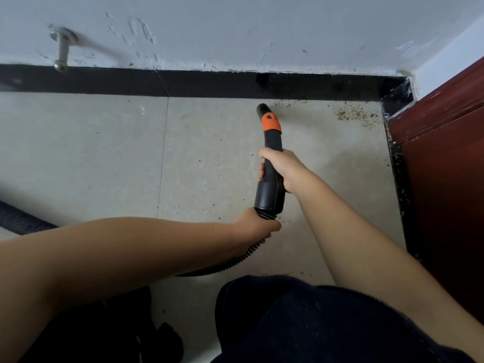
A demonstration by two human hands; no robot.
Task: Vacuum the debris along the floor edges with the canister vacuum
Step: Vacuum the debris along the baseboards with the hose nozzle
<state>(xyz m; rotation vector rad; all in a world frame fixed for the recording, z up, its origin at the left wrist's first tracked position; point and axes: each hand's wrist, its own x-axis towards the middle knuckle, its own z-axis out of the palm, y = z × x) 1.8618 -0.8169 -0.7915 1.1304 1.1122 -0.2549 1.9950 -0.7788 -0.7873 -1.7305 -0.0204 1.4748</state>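
Observation:
A black vacuum wand (272, 142) with an orange collar points at the black baseboard (209, 83); its open nozzle tip (262, 108) hovers just short of it. My right hand (281, 169) grips the wand's middle. My left hand (258, 225) holds the ribbed black hose (235, 260) right below the wand's cuff. Brown debris (353, 115) lies scattered in the floor corner to the right of the nozzle, with a thin line of crumbs (288, 102) along the baseboard. The canister itself is out of view.
A dark red door or cabinet (445, 158) borders the floor on the right. A metal door stop (62, 49) sticks out of the white wall at the left. Another stretch of hose (21, 218) lies at the left. My dark-trousered knee (301, 318) is below.

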